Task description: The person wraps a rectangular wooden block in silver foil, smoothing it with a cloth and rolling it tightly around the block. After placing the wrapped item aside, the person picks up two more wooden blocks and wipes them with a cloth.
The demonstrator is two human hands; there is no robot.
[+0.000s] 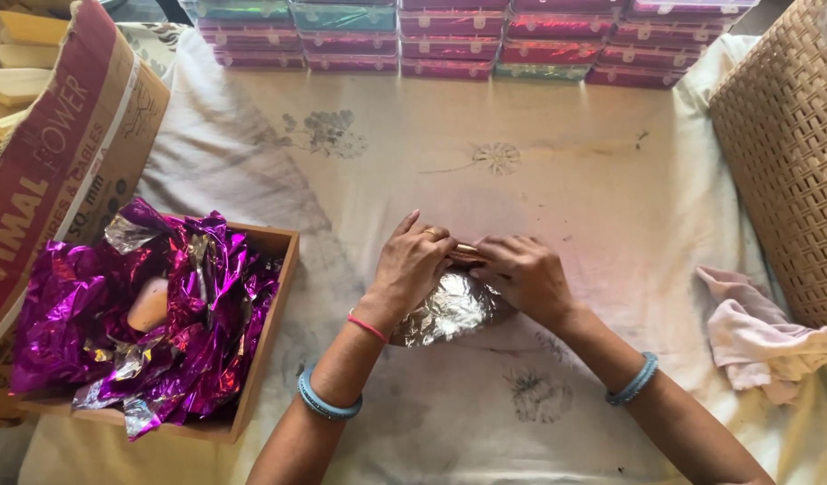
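A sheet of silver foil (449,310) lies crumpled just below the centre of the frame, and both hands work at its upper edge. A small golden-brown piece (467,252) shows between the fingertips, most of it covered, so its shape cannot be made out. The left hand (413,265) comes in from the lower middle, palm down, fingers bent over the foil's top and pinching the piece. The right hand (521,274) comes from the lower right, knuckles up, fingers curled in against the same spot, gripping foil and piece together. Both forearms slant inward; blue bangles sit on each wrist, with a thin red thread on the left one.

How far the foil wraps around the piece is hidden beneath the hands.

At the left of the frame a wooden tray (272,305) holds a heap of magenta foil sheets (162,314) with one pale rounded lump (149,304) among them. A cardboard box (63,153) leans at the upper left, cut off by the edge. The surface is a pale cloth (557,162) with faded flower prints. Stacked pink and green boxes (449,36) line the top edge. A woven basket (791,153) stands at the right, and a pink rag (755,332) lies below it.
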